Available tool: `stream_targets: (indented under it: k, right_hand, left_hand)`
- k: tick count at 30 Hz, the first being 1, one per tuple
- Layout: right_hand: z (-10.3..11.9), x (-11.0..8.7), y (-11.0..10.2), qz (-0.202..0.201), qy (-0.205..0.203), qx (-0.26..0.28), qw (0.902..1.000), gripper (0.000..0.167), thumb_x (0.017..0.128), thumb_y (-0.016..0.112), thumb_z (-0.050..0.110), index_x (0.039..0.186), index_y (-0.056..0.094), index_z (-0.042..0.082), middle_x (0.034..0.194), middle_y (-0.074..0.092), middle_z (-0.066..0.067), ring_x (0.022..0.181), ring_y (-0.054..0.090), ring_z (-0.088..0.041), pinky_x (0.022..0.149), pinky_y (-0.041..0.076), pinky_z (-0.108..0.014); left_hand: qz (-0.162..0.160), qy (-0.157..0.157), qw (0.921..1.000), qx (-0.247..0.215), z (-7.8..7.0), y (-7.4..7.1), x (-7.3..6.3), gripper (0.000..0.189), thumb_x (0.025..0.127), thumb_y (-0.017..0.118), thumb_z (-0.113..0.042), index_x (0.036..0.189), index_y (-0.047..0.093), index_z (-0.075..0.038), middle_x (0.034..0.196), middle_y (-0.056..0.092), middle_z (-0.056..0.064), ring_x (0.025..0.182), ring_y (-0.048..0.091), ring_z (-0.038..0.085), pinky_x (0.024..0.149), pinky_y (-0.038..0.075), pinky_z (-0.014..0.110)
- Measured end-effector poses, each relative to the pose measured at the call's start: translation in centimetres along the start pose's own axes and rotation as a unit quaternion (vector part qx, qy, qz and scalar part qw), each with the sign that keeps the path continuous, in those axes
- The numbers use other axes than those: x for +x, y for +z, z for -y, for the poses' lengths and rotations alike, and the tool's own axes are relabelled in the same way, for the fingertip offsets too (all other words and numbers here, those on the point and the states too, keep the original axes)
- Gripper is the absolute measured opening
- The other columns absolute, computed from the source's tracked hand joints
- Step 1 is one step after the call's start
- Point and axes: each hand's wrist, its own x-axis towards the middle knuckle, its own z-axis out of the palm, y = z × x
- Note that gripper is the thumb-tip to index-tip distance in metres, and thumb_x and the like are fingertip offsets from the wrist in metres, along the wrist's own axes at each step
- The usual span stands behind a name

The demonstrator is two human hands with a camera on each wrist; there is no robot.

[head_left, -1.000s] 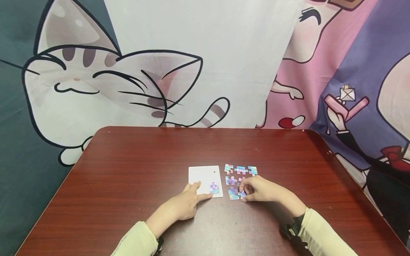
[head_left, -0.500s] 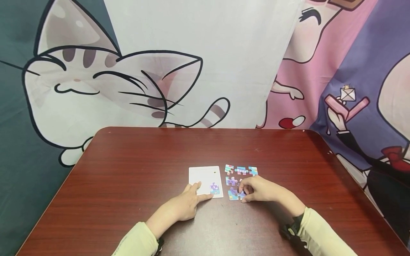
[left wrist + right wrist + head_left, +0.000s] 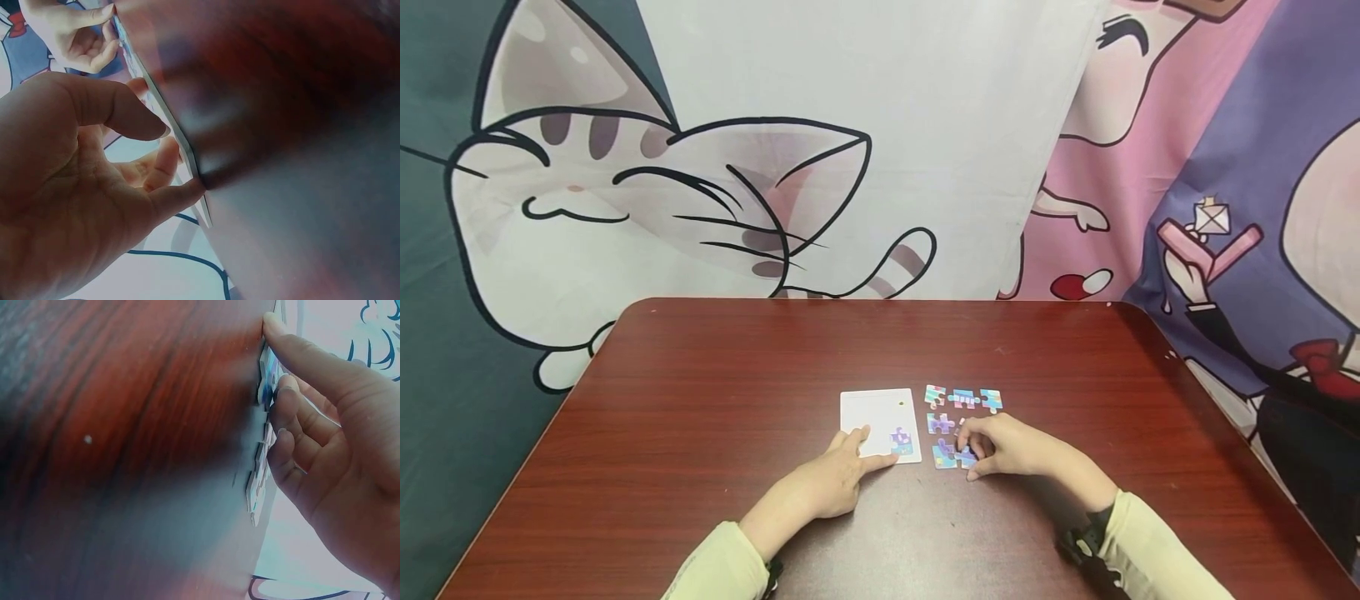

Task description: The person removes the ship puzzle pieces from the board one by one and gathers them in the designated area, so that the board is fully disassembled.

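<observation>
A white square puzzle board [image 3: 871, 408] lies flat on the table, with purple and blue jigsaw pieces [image 3: 901, 442] in its lower right corner. My left hand [image 3: 835, 479] rests at the board's near left part, thumb extended along the near edge by those pieces; its fingertips touch the board in the left wrist view. Right of the board, loose jigsaw pieces [image 3: 940, 423] lie in rows. My right hand [image 3: 1003, 446] bends over the nearest row, fingertips right at a blue-purple piece [image 3: 966, 457]. A gap shows between its thumb and fingers. Some pieces are hidden beneath this hand.
The reddish-brown wooden table [image 3: 760, 350] extends around the board. Behind its far edge hangs a cloth printed with a cartoon cat [image 3: 572, 250]. Dark bands [image 3: 1086, 537] sit at the wrists below the light sleeves.
The right thumb has drawn slightly away from its fingers, and more of the blue-purple piece shows. The left hand stays at the board. The head view has shifted a little.
</observation>
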Motion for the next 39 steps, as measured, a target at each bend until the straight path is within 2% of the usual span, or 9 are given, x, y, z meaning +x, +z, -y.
stream_targets:
  k: [10, 20, 27, 30, 39]
  right_hand:
    - [0.0, -0.6, -0.2, -0.021, 0.014, 0.002, 0.9997, 0.034, 0.071, 0.08, 0.024, 0.093, 0.057, 0.012, 0.063, 0.048, 0.012, 0.054, 0.037, 0.002, 0.05, 0.034, -0.016]
    - [-0.6, -0.3, 0.0, -0.021, 0.033, 0.015, 0.9991, 0.037, 0.068, 0.082, 0.025, 0.09, 0.056, 0.013, 0.062, 0.048, 0.011, 0.056, 0.04, 0.001, 0.052, 0.036, -0.017]
    - [-0.9, -0.3, 0.1, -0.045, 0.026, 0.013, 0.9985, 0.044, 0.065, 0.084, 0.028, 0.091, 0.052, 0.012, 0.062, 0.049, 0.007, 0.057, 0.041, 0.001, 0.052, 0.037, -0.018]
    - [-0.9, -0.4, 0.1, -0.056, 0.036, 0.01, 0.9977, 0.047, 0.064, 0.085, 0.029, 0.091, 0.051, 0.011, 0.062, 0.048, 0.007, 0.057, 0.042, 0.0, 0.052, 0.038, -0.018]
    - [-0.8, -0.7, 0.1, -0.048, 0.06, 0.003, 0.9971, 0.035, 0.067, 0.082, 0.032, 0.084, 0.058, 0.011, 0.061, 0.045, 0.011, 0.056, 0.04, 0.001, 0.053, 0.037, -0.018]
  left_hand:
    - [-0.004, 0.004, 1.0, 0.003, 0.0, -0.1, -0.1, 0.069, 0.078, 0.053, 0.006, 0.136, 0.05, -0.031, 0.147, 0.027, 0.021, 0.125, 0.035, 0.033, 0.089, 0.047, 0.041]
    - [-0.001, 0.001, 1.0, 0.008, 0.0, 0.0, -0.1, 0.068, 0.08, 0.052, 0.005, 0.137, 0.048, -0.033, 0.148, 0.025, 0.02, 0.124, 0.035, 0.032, 0.088, 0.048, 0.04]
    - [-0.004, 0.005, 0.9999, 0.015, 0.0, 0.0, -0.2, 0.068, 0.079, 0.052, 0.005, 0.137, 0.048, -0.031, 0.147, 0.026, 0.021, 0.125, 0.036, 0.033, 0.091, 0.047, 0.041]
    - [-0.006, 0.006, 0.9998, 0.018, 0.0, 0.0, -0.2, 0.069, 0.079, 0.052, 0.006, 0.137, 0.048, -0.031, 0.147, 0.027, 0.021, 0.124, 0.036, 0.033, 0.09, 0.047, 0.04]
    - [-0.005, -0.004, 1.0, 0.003, 0.0, 0.1, -0.2, 0.069, 0.079, 0.052, 0.005, 0.136, 0.048, -0.034, 0.148, 0.025, 0.02, 0.123, 0.036, 0.031, 0.085, 0.049, 0.038]
